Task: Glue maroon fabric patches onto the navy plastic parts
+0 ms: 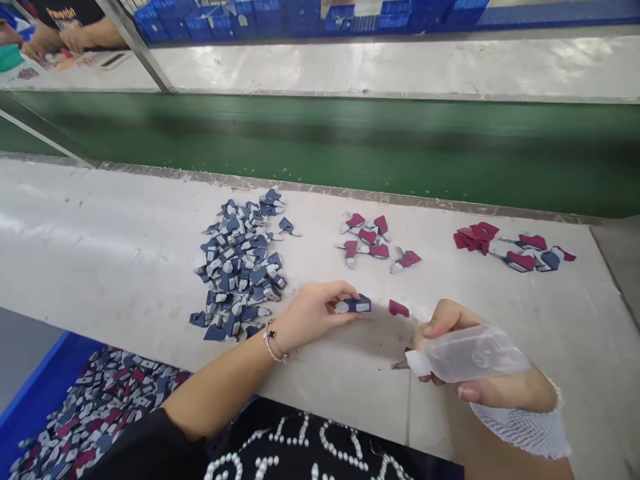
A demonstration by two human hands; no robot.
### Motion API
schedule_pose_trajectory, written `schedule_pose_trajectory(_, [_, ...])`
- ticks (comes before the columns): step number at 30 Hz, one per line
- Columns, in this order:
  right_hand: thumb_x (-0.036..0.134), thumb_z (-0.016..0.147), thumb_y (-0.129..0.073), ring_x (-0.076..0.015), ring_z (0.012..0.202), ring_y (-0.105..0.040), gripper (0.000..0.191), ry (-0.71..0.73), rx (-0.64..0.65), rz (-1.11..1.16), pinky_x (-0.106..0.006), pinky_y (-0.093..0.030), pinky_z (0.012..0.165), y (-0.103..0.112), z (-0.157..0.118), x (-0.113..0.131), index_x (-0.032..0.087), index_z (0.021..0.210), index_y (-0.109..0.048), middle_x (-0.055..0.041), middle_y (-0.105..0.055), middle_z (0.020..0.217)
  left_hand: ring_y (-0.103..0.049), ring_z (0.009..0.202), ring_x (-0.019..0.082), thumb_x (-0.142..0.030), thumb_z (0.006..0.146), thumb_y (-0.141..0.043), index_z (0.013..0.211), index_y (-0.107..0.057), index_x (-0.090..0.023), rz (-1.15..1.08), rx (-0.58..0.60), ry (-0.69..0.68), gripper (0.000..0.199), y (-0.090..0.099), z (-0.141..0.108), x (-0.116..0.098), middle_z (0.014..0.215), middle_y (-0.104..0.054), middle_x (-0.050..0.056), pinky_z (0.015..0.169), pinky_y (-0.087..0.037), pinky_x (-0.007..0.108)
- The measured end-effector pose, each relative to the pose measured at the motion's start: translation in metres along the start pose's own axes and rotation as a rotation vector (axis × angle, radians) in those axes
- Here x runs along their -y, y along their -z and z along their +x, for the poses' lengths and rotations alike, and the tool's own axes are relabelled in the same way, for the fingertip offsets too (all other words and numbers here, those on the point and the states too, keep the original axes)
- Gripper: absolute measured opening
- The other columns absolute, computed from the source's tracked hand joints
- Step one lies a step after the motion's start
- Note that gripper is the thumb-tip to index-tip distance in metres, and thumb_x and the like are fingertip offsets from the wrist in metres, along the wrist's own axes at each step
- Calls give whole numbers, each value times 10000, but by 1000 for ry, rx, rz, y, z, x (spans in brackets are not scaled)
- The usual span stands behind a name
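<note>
Left hand [315, 310] out over the table [120, 227], thumb and fingers pinching a small blue-and-grey part [357, 305] by its pale end, the blue end facing right and free of the fingers; that looks a sound hold, since the broad side stays exposed and the fingertips sit well back. Over to the right hand [449, 319], wrapped round a translucent squeeze bottle [480, 357], thumb on one side and fingers beneath; the bottle lies almost level, its metal nozzle [400, 365] aimed left, apart from the part; the tip is blurred, so whether it grazes the table is hard to say. Between the hands, a loose red piece [399, 308] lies flat, just beside the right hand's fingers; good handling here would be light pressure on the soft bottle, a steady left wrist, and a nozzle tip held clear of fingers and red piece alike. Left of the action, a big heap of blue-and-grey parts [245, 273] spreads across the table; beyond the hands, a cluster of red-topped parts [367, 240] sits well apart from it, a spacing worth keeping; farther right, a stack of red pieces [476, 238] lies beside a few more parts.
</note>
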State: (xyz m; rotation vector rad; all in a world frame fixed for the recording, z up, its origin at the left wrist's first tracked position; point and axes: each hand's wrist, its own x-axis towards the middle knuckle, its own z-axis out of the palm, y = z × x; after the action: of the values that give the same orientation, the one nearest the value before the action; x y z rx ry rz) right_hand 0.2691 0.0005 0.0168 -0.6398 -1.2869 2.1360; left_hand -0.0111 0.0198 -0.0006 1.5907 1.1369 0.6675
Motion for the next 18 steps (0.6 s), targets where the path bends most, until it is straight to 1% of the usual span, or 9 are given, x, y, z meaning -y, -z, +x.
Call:
schedule_pose_trajectory(2, [305,837,-767,-195,831,-700,386,-17,1,-15,-307,-521,680,-1,-1,2,363,1167,-576,-35,-714,948,-599,634,109,-387,802,-810,945,-745,-175,-103,-48,22,264,1,1,-1,791,-740,22,630,-505,242])
schedule_pose_trajectory(3, [298,841,-763,-195,837,-699,383,-21,-2,-22,-310,-521,687,-2,-1,3,365,1170,-580,-32,-711,949,-610,641,111,-385,789,-822,922,-743,-171,-162,-63,26,264,1,1,-1,789,-736,23,638,-517,246])
schedule_pose_trajectory(5, [296,840,-766,-193,840,-699,385,-19,-10,-33,-305,-520,681,-3,0,5,367,1175,-590,-30,-707,952,-661,712,128,-389,788,-824,936,-732,-172,-279,-57,42,278,1,1,-3,890,-741,43,668,-551,254])
schedule_pose_trajectory(6, [303,839,-769,-192,837,-700,384,-13,-12,-38,-300,-519,670,-4,0,6,369,1175,-595,-29,-708,956,-692,775,145,-400,810,-804,986,-715,-178,-346,-39,65,297,0,2,-3,959,-736,56,681,-569,258])
schedule_pose_trajectory(9, [320,843,-769,-186,827,-703,376,6,-16,-58,-287,-518,651,-5,0,10,372,1177,-606,-27,-717,954,-736,980,202,-468,930,-656,1159,-615,-210,-590,59,190,348,0,2,-4,1143,-692,92,759,-616,296])
schedule_pose_trajectory(11, [322,850,-766,-180,810,-701,366,15,-23,-74,-287,-526,656,-6,0,11,370,1178,-611,-22,-716,942,-726,1055,214,-502,972,-577,1142,-590,-207,-730,92,245,340,0,2,-4,1229,-664,107,847,-614,329])
schedule_pose_trajectory(13, [332,850,-766,-175,787,-697,360,24,-36,-90,-290,-534,656,-6,0,13,369,1174,-614,-16,-712,931,-712,1051,191,-498,966,-593,1083,-596,-195,-724,67,240,324,3,2,-5,1242,-673,106,877,-587,312])
schedule_pose_trajectory(15, [340,837,-777,-171,760,-692,366,34,-47,-112,-286,-539,641,-7,0,14,368,1168,-621,-15,-713,919,-695,1018,171,-464,908,-695,1073,-596,-197,-590,26,221,329,5,1,-7,1185,-718,96,852,-562,283])
schedule_pose_trajectory(18, [326,812,-801,-177,746,-697,386,35,-63,-154,-283,-557,635,-7,1,17,357,1164,-646,-25,-721,911,-694,937,172,-437,809,-806,1018,-640,-180,-422,52,222,371,9,0,-12,1148,-754,104,803,-548,291])
